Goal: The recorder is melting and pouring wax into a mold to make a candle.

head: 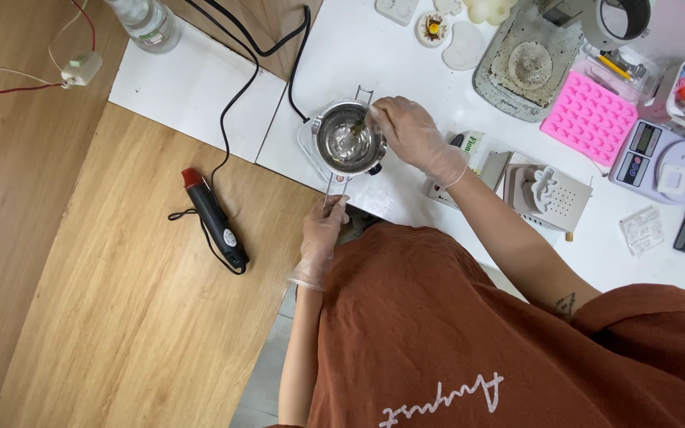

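A small steel pot [348, 143] with clear liquid stands on a white hot plate [307, 147] on the white table [374, 55]. My left hand [323, 230], in a clear glove, grips the pot's long handle [334, 188] at the table's near edge. My right hand [412, 133], also gloved, is over the pot's right rim, pinching a thin stirrer [361, 127] that dips into the liquid.
A black heat gun [214, 215] with a red tip lies on the wooden top to the left, its cable running up. A pink silicone mould [591, 117], a kitchen scale [663, 158], a grey tray [521, 67] and small white moulds crowd the right side. A plastic bottle [148, 22] is at top left.
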